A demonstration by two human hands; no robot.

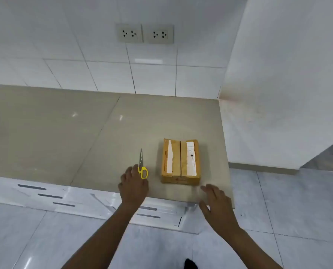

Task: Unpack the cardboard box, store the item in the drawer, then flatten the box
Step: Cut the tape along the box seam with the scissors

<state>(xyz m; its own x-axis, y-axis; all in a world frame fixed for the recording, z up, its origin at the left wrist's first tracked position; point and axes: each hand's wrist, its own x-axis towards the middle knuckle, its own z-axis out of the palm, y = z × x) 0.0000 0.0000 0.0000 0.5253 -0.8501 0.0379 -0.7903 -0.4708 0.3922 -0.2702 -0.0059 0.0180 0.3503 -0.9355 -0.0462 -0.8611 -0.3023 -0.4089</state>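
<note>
Right hand, nearest the camera, held over the counter's front edge with fingers straight and spread, holding nothing; its fingertips stop just short of the cardboard box. Left hand, palm down, fingers loosely curved over the yellow handles of the scissors; whether it actually grips them cannot be told. Scissor blades point away from the fingertips, toward the wall. The box lies flat on the beige counter, just beyond the right fingertips and to the right of the left fingers, flaps shut, contents hidden; its long axis and centre seam run front to back. White drawers sit below the counter. Two wall sockets lie farthest.
</note>
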